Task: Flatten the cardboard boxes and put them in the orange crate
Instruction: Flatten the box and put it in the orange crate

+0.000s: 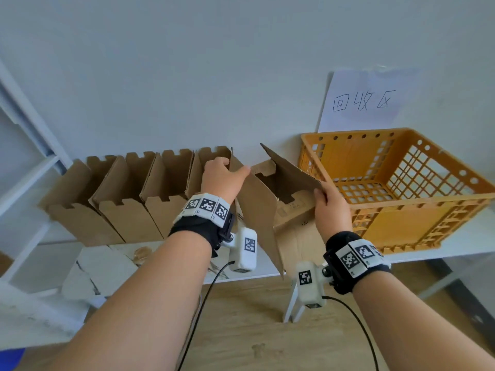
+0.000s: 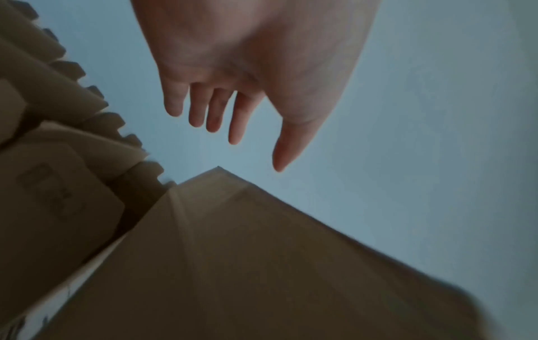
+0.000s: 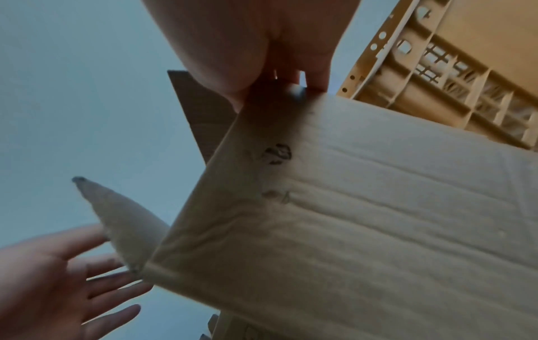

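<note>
An open brown cardboard box (image 1: 262, 210) is held up between my hands, left of the orange crate (image 1: 401, 212). My right hand (image 1: 330, 207) pinches the box's right top corner, thumb and fingers closed on the cardboard edge (image 3: 276, 69). My left hand (image 1: 223, 178) hovers at the box's left flap with straight, spread fingers (image 2: 232, 103); whether it touches the cardboard I cannot tell. The right wrist view shows the box's side panel (image 3: 349, 207) with that open left hand (image 3: 72, 276) beside a flap. The crate (image 3: 436, 69) has nothing in it.
Several more open cardboard boxes (image 1: 120, 204) stand in a row against the wall, left of the held one. A paper sign (image 1: 364, 100) hangs above the crate. Everything sits on a white shelf (image 1: 107, 263) over a wooden floor (image 1: 254, 330).
</note>
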The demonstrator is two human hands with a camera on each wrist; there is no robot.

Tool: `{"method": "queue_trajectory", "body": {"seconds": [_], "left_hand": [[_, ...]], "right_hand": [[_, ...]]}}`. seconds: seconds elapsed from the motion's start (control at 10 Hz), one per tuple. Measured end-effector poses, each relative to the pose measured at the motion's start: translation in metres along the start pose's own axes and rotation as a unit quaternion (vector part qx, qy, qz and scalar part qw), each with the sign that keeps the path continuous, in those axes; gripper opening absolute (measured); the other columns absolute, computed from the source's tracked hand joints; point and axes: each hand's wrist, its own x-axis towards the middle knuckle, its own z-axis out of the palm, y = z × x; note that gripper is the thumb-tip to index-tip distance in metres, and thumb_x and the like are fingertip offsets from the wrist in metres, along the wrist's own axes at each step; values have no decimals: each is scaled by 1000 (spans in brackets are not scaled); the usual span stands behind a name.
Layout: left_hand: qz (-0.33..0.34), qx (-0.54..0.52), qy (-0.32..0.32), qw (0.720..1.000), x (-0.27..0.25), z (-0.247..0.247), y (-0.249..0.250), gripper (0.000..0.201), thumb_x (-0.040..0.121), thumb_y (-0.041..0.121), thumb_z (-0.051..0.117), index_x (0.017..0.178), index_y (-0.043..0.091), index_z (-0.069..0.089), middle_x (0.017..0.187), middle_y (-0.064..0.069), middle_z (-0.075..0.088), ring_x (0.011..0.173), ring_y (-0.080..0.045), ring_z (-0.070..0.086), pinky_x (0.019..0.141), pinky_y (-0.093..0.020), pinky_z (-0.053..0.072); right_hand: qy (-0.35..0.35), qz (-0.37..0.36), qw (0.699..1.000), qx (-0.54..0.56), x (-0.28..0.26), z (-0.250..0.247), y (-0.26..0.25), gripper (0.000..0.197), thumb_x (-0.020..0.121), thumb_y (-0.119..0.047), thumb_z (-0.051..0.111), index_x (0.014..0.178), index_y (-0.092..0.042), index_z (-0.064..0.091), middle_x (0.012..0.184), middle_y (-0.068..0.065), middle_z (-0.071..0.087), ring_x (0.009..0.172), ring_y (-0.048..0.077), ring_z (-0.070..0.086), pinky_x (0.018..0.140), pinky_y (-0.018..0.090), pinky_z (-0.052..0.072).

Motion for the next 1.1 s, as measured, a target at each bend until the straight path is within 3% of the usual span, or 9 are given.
{"method": "queue_trajectory", "body": {"seconds": [0.2,0.3,0.4,0.5,0.6,0.7,0.9,1.0,1.1], "left_hand": [[22,148,-88,985,12,-1,8,56,85,31,64,136,11,48,134,-5,52,117,-20,53,92,-29,42],[-7,272,-209,939,10,6,12,38,82,31,69,108,5,60,103,-8,62,97,-25,62,77,-31,49],[-31,370,-280,885,3,13,7,44,85,35,67,118,7,58,115,-11,61,109,-29,59,91,-35,50],[-15,449,-305,840,1,16,-10,37,93,36,54,116,8,61,109,-4,63,103,-28,60,90,-36,49],[-20,506,-293,811,4,12,-27,29,92,41,48,96,17,64,96,0,62,89,-24,59,87,-39,50],[-23,509,-297,808,2,5,-31,40,93,47,47,120,19,59,118,-4,59,111,-25,54,97,-37,43],[-84,413,-269,866,6,-16,-44,37,100,20,39,126,-1,55,126,-16,58,115,-29,57,93,-34,45],[-108,345,-266,894,10,-31,-55,39,100,16,38,131,-4,51,133,-20,54,115,-33,57,89,-37,49],[-168,221,-238,931,16,-40,-66,41,99,17,40,134,-3,47,134,-22,52,72,-23,57,57,-29,49]], "right_hand": [[9,-61,998,0,-15,-20,7,23,100,-20,44,113,-25,62,93,-3,63,81,15,56,66,22,39],[-8,-68,998,10,-25,-22,4,21,100,-19,45,108,-29,62,91,-6,64,81,14,59,65,23,42],[-30,-72,996,35,-33,-23,-1,19,100,-19,47,107,-25,63,92,-8,66,86,10,62,70,21,46],[-67,-87,993,53,-39,-20,-9,19,100,-19,47,106,-24,64,92,-9,67,86,6,62,78,28,53],[-91,-90,990,62,-40,-11,-15,17,99,-19,48,105,-20,64,92,-5,67,88,10,63,84,36,53],[-105,-88,989,53,-38,-2,-16,17,99,-19,49,106,-21,64,96,-7,68,94,10,62,89,35,51],[-113,-39,992,-45,-28,5,-10,21,95,-26,55,115,-22,60,108,-2,64,101,14,58,85,27,44],[-127,3,991,-51,-26,6,-6,42,88,-31,66,127,-24,51,115,-5,58,106,13,57,88,30,49],[-150,42,986,-52,-28,7,-6,69,78,-36,77,135,-22,42,123,-3,52,109,18,55,93,34,48]]}}
